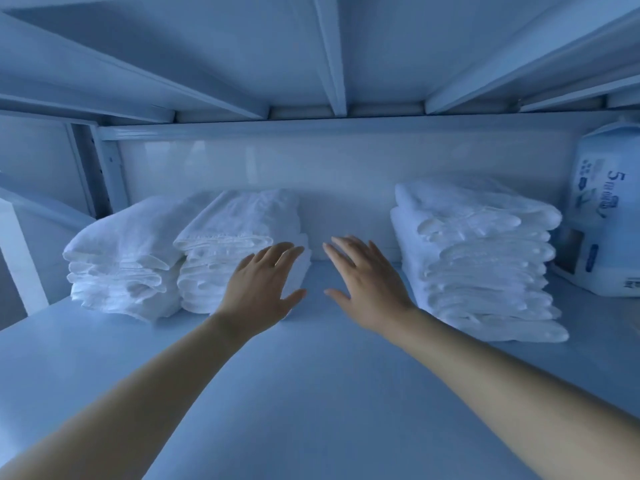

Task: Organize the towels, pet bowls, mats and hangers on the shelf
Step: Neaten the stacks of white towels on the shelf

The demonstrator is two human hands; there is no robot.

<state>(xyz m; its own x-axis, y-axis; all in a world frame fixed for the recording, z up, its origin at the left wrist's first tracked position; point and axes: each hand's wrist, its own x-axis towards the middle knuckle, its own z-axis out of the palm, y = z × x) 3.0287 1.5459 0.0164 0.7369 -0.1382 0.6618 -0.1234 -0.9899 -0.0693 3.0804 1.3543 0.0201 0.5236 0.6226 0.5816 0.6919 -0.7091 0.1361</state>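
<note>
Three stacks of folded white towels stand on a white shelf. The left stack and the middle stack touch each other. The taller right stack stands apart, with a gap between it and the middle one. My left hand is flat with straight fingers against the right front corner of the middle stack. My right hand hovers in the gap, fingers straight and spread, holding nothing. No pet bowls, mats or hangers are in view.
A white plastic-wrapped package with blue print stands at the far right against the back. The underside of the shelf above hangs low overhead. A metal upright frames the left end.
</note>
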